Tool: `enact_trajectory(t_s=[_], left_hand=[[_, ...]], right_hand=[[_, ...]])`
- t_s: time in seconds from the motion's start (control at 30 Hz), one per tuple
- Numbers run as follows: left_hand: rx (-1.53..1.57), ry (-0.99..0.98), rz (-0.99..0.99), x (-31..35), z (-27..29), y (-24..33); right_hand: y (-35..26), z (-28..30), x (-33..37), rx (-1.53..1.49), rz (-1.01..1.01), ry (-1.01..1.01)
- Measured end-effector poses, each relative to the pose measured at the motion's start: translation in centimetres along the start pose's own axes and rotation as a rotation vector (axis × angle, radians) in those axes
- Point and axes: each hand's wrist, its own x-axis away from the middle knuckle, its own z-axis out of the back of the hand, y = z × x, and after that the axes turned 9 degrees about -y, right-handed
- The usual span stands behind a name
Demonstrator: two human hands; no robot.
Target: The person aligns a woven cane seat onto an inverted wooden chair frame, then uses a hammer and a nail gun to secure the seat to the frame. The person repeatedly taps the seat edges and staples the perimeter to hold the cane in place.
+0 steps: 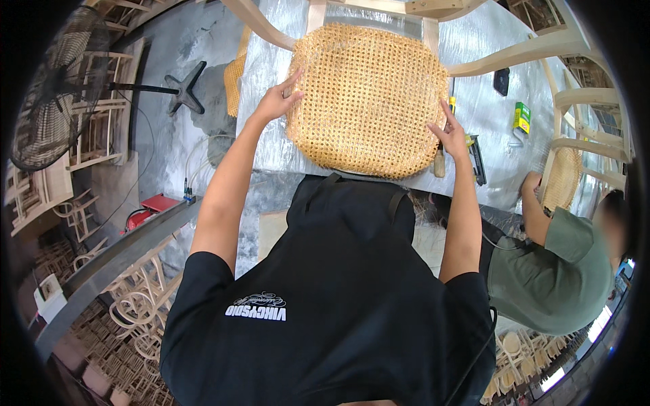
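Observation:
A woven cane seat panel (365, 101), rounded and straw-coloured, lies on a pale wooden chair frame (261, 24) in front of me. My left hand (279, 100) rests at its left edge with fingers stretched and the thumb apart. At the right edge my right hand (451, 134) has its fingers spread, index finger and thumb against the cane. Fingertips under the rim are hidden. Close to my right hand lie a tool with a wooden handle (439, 164) and a black staple gun (478, 162), partly behind the wrist.
Plastic film covers the worktable (406, 159). A black phone-like object (501, 82) and a green-yellow box (521, 118) lie to the right. A co-worker in a green shirt (552, 277) sits beside another chair (589, 101). A standing fan (57, 88) is at left; chair frames (139, 298) fill the floor behind.

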Motion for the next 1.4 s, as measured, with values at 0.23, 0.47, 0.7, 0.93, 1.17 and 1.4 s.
enact_trajectory(t_s=[0.23,0.47,0.7,0.93,1.17,1.4], left_hand=[[-0.009,0.001,0.006,0.4,0.1,-0.5],[0.05,-0.017,0.052,-0.3,0.1,0.2],[0.07,-0.038,0.08,-0.4,0.2,0.0],[0.052,-0.035,0.062,-0.4,0.1,0.0],[-0.024,0.001,0.006,-0.2,0.1,-0.6],[-0.068,0.003,-0.003,-0.5,0.0,-1.2]], right_hand=[[-0.4,-0.6,0.1,0.018,-0.064,0.009],[-1.0,0.0,0.7,0.491,-0.114,0.099],[-0.9,-9.2,5.0,1.018,0.245,0.163],[-0.4,-17.5,10.0,0.89,0.241,-0.279],[-1.0,-19.2,10.5,1.09,0.173,-0.308],[-1.3,-21.2,10.7,1.351,0.079,-0.314]])
